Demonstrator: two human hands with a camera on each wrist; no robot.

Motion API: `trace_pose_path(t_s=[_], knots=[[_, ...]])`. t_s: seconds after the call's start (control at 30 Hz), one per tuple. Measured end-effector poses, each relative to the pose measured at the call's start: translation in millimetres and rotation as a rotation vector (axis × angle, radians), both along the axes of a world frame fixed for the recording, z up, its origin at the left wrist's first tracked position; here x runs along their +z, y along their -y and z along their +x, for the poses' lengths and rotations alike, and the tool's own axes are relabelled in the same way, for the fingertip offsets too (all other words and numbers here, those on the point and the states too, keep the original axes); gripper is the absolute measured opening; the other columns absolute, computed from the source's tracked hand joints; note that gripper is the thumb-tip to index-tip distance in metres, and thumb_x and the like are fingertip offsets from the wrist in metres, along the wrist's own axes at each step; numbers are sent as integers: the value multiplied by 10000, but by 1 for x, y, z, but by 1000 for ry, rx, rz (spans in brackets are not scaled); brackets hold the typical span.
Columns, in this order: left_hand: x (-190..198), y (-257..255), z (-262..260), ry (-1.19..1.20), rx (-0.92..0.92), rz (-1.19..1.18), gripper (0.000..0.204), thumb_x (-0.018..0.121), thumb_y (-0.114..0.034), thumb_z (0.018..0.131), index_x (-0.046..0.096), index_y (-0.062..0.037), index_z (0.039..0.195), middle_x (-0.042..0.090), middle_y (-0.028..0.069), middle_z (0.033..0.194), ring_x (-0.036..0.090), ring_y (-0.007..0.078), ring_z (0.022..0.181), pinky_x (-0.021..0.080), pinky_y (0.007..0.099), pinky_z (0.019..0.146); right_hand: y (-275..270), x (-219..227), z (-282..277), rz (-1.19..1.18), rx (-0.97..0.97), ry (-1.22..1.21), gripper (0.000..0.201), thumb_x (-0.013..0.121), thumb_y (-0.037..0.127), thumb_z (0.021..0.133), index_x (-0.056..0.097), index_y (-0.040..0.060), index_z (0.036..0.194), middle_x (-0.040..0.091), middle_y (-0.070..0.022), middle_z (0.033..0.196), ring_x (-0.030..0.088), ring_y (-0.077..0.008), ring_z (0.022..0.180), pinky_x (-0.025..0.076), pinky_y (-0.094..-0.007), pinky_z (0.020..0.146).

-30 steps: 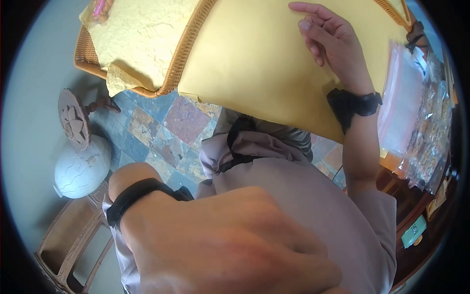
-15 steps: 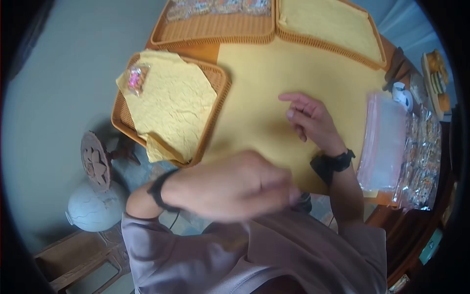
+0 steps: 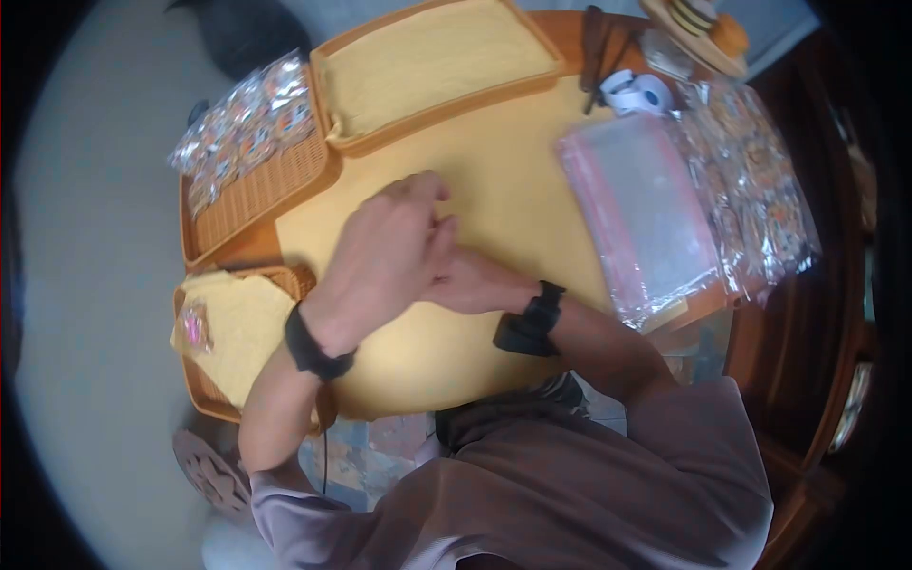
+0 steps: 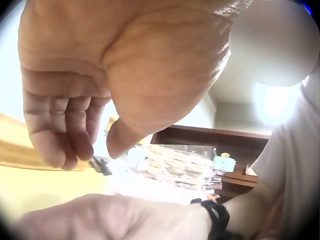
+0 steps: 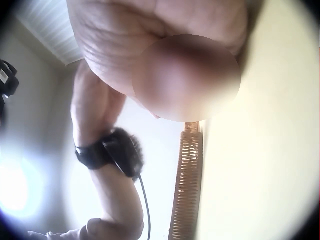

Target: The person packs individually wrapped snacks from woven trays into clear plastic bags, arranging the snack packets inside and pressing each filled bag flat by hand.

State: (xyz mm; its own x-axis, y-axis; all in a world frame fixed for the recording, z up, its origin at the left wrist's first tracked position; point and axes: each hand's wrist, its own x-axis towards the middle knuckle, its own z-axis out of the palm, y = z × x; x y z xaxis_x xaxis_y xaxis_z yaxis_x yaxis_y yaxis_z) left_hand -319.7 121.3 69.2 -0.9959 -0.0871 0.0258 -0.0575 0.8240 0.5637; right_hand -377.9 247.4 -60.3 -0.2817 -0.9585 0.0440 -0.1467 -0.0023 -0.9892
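Note:
Above the yellow sheet (image 3: 503,180) on the table, my left hand (image 3: 380,256) reaches across, bare, with its fingers loosely bent. Its palm (image 4: 155,70) and fingers hold nothing in the left wrist view. My right hand (image 3: 470,283) lies lower, close to the sheet, its fingers partly hidden behind the left hand in the head view. In the right wrist view the right palm (image 5: 165,25) shows, its fingers mostly hidden by a blurred patch. Left of the hands, a small clear packet with a pink mark (image 3: 196,326) lies on crumpled yellow paper (image 3: 242,323) in a wicker tray (image 3: 204,394).
A paper-lined wicker tray (image 3: 437,71) stands at the back. Beside it, another tray (image 3: 252,214) holds several clear snack packets (image 3: 252,123). At right lie clear plastic bags (image 3: 641,209), more snack packets (image 3: 750,180) and a white roll (image 3: 641,93). A carved stool (image 3: 214,470) stands low left.
My left hand has come up from in front of my body to over the table, crossing the right hand. The head view has tilted and turned, showing more of the table.

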Motion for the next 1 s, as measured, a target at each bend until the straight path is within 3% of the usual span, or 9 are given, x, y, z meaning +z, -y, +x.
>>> trace_pose_path(t_s=[0.17, 0.27, 0.43, 0.53, 0.6, 0.73, 0.87, 0.93, 1.0], knots=[[-14, -81, -70, -79, -313, -86, 368, 645, -188, 929, 578, 61, 1192, 626, 254, 1154, 596, 399, 1131, 514, 472, 944, 17, -70, 7, -250, -190, -110, 276, 664, 145, 976, 666, -23, 1195, 718, -151, 1117, 678, -197, 1027, 539, -358, 876], [-32, -130, -104, -94, -418, -149, 404, 638, -212, 934, 568, 79, 1205, 571, 272, 1273, 522, 422, 1251, 491, 490, 1005, 43, -105, -6, -147, 315, 406, 360, 692, 157, 985, 613, -30, 1282, 706, -28, 919, 651, -164, 843, 523, -332, 735], [-111, -175, -118, -436, -325, -515, 431, 636, -200, 929, 557, 81, 1247, 526, 276, 1314, 479, 442, 1287, 476, 518, 1032, 28, -34, -2, -147, 162, 273, 377, 698, 197, 968, 630, -36, 1257, 721, -73, 927, 636, -132, 798, 511, -316, 696], [-106, -183, -120, -491, -282, -545, 315, 622, -149, 920, 633, 68, 1149, 603, 243, 1215, 552, 412, 1214, 489, 524, 1007, 25, -20, -3, -91, 90, 234, 377, 694, 217, 954, 647, -45, 1221, 716, -97, 894, 625, -116, 747, 504, -301, 676], [-63, -179, -123, 59, -492, -488, 190, 595, -95, 917, 699, 44, 995, 671, 221, 1075, 630, 389, 1102, 518, 498, 954, 25, -18, -2, -106, 101, 270, 371, 689, 220, 947, 656, -48, 1201, 714, -109, 876, 627, -119, 727, 506, -300, 675], [-60, -158, -125, -90, -474, -215, 143, 600, -65, 894, 709, 26, 883, 706, 188, 986, 669, 361, 990, 534, 462, 898, 37, -34, 1, -131, 108, 228, 354, 696, 211, 941, 665, -31, 1198, 717, -86, 850, 638, -133, 722, 514, -303, 661], [-24, -140, -123, -119, -400, 27, 246, 596, 78, 813, 705, 29, 1029, 709, 184, 1072, 664, 366, 1049, 548, 412, 900, 39, -55, 7, -222, 91, 466, 322, 699, 187, 948, 670, -8, 1203, 730, -64, 859, 671, -138, 760, 536, -297, 685], [0, -129, -115, -68, -327, 130, 341, 580, 131, 787, 700, 25, 1088, 715, 178, 1112, 670, 362, 1075, 549, 401, 921, 11, -30, -3, -189, 256, 812, 337, 616, 119, 1020, 590, 48, 1349, 684, -80, 1225, 644, -108, 1102, 509, -253, 957], [18, -115, -106, -174, -289, 188, 458, 463, 196, 733, 688, 62, 1110, 694, 270, 1134, 655, 443, 1082, 538, 457, 922, 86, -141, 39, -187, -57, 882, 241, 472, 184, 1106, 635, 137, 1276, 645, -46, 1251, 582, -100, 1159, 421, -289, 1084]])
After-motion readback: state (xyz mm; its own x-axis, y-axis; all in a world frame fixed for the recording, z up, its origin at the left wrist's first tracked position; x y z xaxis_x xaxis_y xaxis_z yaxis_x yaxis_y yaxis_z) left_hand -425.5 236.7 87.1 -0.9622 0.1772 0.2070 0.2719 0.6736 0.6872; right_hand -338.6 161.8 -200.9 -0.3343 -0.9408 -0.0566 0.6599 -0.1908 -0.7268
